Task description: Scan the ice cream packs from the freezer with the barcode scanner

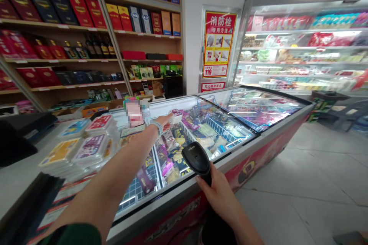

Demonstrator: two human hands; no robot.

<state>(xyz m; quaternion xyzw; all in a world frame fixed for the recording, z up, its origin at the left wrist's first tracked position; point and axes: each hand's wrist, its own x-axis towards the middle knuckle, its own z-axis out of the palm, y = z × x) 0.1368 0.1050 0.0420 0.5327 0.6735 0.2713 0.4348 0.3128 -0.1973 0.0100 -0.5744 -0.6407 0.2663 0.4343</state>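
Observation:
My left arm stretches across the chest freezer [235, 153]. At its far side my left hand [164, 121], with a light band at the wrist, has its fingers closed on the edge of a small clear plastic box [176, 115] with a dark pink label. My right hand [217, 189] grips the handle of a black barcode scanner [197, 159] above the freezer's near rim. The scanner's head points away from me. Bagged frozen goods [172, 147] lie in wire baskets below the glass.
Stacked plastic boxes with coloured labels [92, 147] stand left of my arm. Shelves of boxed bottles [83, 9] line the back wall. A red fire hydrant sign [220, 44] hangs beside a lit refrigerated display [301, 48]. Tiled floor [301, 183] lies at right.

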